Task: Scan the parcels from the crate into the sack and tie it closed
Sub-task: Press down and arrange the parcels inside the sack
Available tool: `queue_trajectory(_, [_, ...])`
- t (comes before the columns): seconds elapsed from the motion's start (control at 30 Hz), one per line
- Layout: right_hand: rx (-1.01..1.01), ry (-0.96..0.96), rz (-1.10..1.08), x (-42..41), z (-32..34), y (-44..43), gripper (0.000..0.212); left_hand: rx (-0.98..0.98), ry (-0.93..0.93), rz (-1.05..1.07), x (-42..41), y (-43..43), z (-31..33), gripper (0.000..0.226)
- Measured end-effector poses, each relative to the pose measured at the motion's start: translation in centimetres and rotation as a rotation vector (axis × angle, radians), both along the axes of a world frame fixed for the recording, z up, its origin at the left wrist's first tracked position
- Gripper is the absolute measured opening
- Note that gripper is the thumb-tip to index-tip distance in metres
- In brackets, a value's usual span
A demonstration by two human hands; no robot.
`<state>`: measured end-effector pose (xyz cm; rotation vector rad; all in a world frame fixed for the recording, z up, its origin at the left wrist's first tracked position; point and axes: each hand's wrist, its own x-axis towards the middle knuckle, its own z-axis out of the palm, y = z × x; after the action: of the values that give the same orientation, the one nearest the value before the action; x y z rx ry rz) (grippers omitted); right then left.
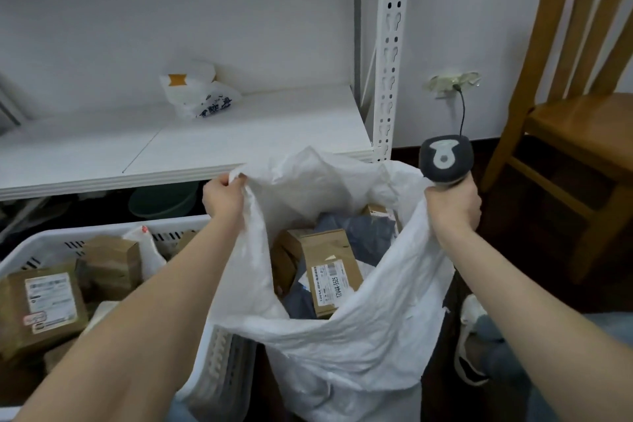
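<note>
Holding crinkly white sack open: left hand pinches rim, right hand clutches rim and scanner.

between and below the left grip and right grip, a white label on the brown parcel in the sack reads "12v4a-5525" — beside a smaller line, "12v4a 48w". the sticker on the crate parcel, down-left of the left grip — too blurred to read.
</note>
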<state>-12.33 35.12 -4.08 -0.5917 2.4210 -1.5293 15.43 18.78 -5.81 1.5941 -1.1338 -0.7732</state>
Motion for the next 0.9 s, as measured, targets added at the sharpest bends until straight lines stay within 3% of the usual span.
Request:
queue_trajectory(0.1, [-0.02, 0.029, -0.036, -0.8, -0.1, 0.6, 0.036, -0.067, 0.085, 0.115, 1.0, -0.6, 0.3, 0.029])
queue_trajectory(0.17, [0.029, 0.029, -0.012, -0.4, -0.8, 1.2, 0.035, -0.005, 0.024, 0.124, 2.5, -0.3, -1.2, 0.028])
queue_trajectory(0.27, [0.191, 0.013, 0.085, 0.7, -2.7, 2.0, 0.034, 0.197, -0.183, 0.002, 4.7, 1.0, -4.0, 0.012])
queue_trajectory(0.33, [0.249, -0.028, 0.143, 1.2, -3.2, 2.4, 0.038, 0.234, -0.303, -0.098, 5.0, 1.6, -4.2, 0.023])
queue_trajectory(0.47, [0.337, -0.006, 0.245, 1.0, -1.4, 2.9, 0.05, 0.108, -0.629, -0.256, 3.2, 3.4, -2.7, 0.048])
queue_trajectory(0.53, [0.314, 0.004, 0.27, 0.8, 0.6, 2.8, 0.048, -0.06, -0.798, -0.3, 1.5, 5.2, -2.2, 0.051])
queue_trajectory(0.6, [0.139, -0.114, 0.338, 1.2, 3.2, 2.4, 0.036, -0.299, -0.885, -0.42, -1.1, 7.5, -2.4, 0.047])
queue_trajectory(0.67, [0.034, -0.302, 0.443, 2.6, 5.2, 1.5, 0.02, -0.393, -0.916, -0.659, -3.9, 9.5, -3.4, 0.039])
queue_trajectory(0.77, [0.076, -0.571, 0.568, 5.4, 5.3, -0.7, 0.015, -0.211, -1.144, -1.033, -7.3, 11.4, -6.8, 0.038])
queue_trajectory(0.9, [0.161, -0.806, 0.5, 6.5, -0.6, -3.9, 0.027, 0.114, -1.313, -1.226, -9.9, 12.3, -13.0, 0.06])
